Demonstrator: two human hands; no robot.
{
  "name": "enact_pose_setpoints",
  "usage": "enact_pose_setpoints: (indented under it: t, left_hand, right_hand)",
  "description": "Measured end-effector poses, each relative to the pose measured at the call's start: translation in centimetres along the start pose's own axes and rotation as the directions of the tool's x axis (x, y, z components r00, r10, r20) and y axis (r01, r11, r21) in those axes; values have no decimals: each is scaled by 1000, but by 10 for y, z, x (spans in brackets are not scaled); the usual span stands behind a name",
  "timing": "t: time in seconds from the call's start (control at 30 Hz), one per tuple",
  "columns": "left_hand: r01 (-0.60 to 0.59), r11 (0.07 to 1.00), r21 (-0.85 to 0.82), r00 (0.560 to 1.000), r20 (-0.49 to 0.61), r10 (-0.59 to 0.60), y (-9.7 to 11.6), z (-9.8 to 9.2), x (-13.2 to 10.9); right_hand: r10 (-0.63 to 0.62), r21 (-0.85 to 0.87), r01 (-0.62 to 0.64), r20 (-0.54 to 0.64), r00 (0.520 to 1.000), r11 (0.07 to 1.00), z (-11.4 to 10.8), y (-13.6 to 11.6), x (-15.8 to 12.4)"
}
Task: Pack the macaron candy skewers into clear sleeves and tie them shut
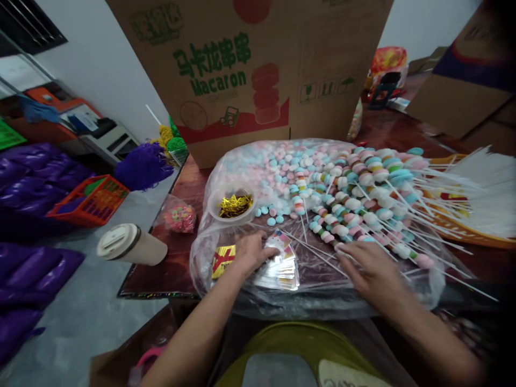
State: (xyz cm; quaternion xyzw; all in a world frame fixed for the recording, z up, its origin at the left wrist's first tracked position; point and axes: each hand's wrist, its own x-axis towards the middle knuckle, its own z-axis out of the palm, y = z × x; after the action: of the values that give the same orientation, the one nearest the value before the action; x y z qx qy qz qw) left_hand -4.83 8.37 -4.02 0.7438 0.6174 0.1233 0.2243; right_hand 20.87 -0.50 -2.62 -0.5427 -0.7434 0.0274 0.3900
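My left hand (253,252) rests with fingers and thumb apart at the edge of a fanned stack of shiny silver wrappers (278,271). Just left of it lie yellow-and-red packets (222,260), partly covered by the hand. My right hand (371,271) stretches its fingers over the near end of a pile of skewered marshmallow candies (342,228); its fingertips are slightly blurred, and whether they touch a candy I cannot tell. Several bare white sticks (312,248) lie between the hands. Beneath everything is a clear plastic sheet (217,290).
Loose pastel candies (278,172) lie behind the skewers. A bowl of gold twist ties (236,205) stands left of them. A large cardboard box (322,48) blocks the back. An orange basket (479,228) with white sticks is at right, a lidded cup (133,244) at left.
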Motion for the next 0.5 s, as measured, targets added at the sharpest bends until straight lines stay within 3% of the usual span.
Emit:
enact_pose_setpoints:
  t: [0.07, 0.13, 0.3, 0.5]
  left_hand:
    - [25, 999, 32, 1000, -19, -24, 1, 1, 0]
    - [16, 1000, 17, 999, -28, -16, -1, 0, 1]
    - [-66, 998, -8, 998, -21, 66, -2, -9, -1]
    - [18, 999, 51, 996, -84, -13, -3, 3, 1]
  right_hand:
    - [-97, 8, 97, 79, 992, 995, 32, -13, 33]
    - [-117, 30, 115, 75, 990, 993, 49, -25, 52]
    - [-5, 56, 2, 51, 999, 998, 51, -22, 60]
    - [17, 127, -26, 70, 997, 992, 64, -15, 58]
